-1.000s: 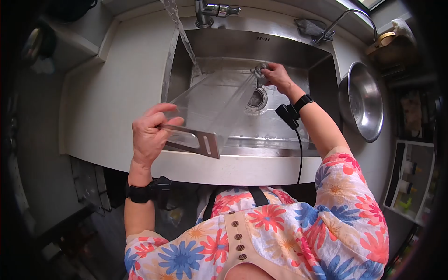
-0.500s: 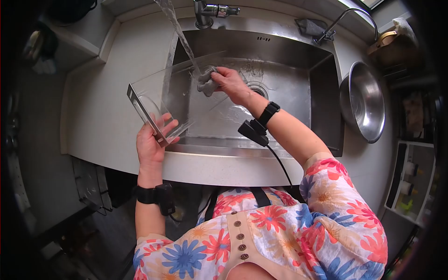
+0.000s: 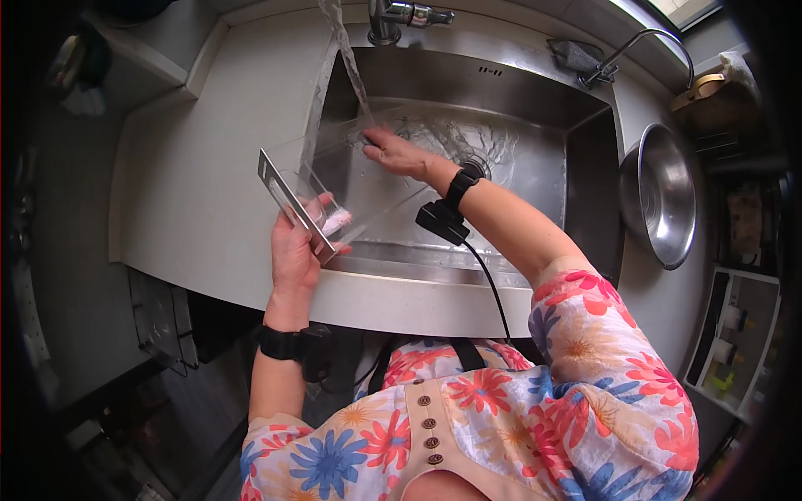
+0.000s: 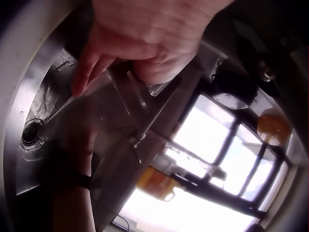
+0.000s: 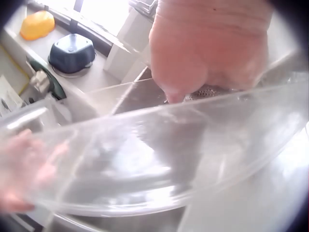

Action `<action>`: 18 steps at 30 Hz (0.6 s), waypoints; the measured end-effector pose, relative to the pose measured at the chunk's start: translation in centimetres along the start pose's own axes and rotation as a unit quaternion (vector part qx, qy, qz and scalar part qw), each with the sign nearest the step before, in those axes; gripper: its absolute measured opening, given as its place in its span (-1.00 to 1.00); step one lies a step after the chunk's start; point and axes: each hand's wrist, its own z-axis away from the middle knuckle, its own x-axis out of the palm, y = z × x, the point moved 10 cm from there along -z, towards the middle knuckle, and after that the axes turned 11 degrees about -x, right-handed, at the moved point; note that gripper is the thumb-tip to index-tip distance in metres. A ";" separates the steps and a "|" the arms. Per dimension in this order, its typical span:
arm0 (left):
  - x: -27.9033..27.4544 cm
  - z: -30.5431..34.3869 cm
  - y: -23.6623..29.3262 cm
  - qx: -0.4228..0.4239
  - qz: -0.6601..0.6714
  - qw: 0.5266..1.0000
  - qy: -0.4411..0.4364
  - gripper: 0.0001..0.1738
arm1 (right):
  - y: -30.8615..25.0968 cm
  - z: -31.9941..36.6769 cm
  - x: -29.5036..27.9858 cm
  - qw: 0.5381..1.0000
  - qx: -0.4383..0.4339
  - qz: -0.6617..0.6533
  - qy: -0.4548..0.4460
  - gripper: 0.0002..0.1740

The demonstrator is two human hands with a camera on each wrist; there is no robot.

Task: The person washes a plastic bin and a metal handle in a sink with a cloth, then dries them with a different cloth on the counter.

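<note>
My left hand (image 3: 294, 255) grips the end of a clear panel (image 5: 135, 154), which has a metal handle plate (image 3: 286, 197) with a long slot. Several of its fingers show through the clear material. The panel is tilted over the left side of the sink (image 3: 535, 179). My right hand (image 3: 399, 156) is at the panel's far part, close to the running water (image 3: 351, 63). A dark bit of the grey cloth (image 3: 368, 140) shows at its fingertips; the rest is hidden. In the right wrist view this hand's fingers are mostly hidden beyond the panel.
The faucet (image 3: 384, 25) stands behind the sink, and the drain (image 3: 476, 167) lies beyond my right wrist. On the right counter a steel bowl (image 3: 660, 196) leans on its side. A thin curved tap (image 3: 643, 37) and another grey cloth (image 3: 576, 54) are at the back right.
The panel has swung from low over the sink's front to a tilted stance at the left. My right hand has moved left with the grey cloth from near the drain to the panel.
</note>
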 end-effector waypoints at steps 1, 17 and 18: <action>0.5 -0.2 -0.3 -0.022 0.033 0.999 -0.031 -0.66 | -3.3 0.4 0.9 0.998 -0.059 -0.012 0.012 -0.42; 1.7 -0.7 -1.5 -0.073 0.111 0.976 -0.172 -0.33 | -10.6 4.9 2.1 0.988 -0.147 -0.054 -0.018 -0.51; 1.4 -0.7 -1.6 -0.072 0.111 0.976 -0.173 -0.33 | -12.3 5.4 2.9 0.982 -0.184 -0.046 -0.023 -0.52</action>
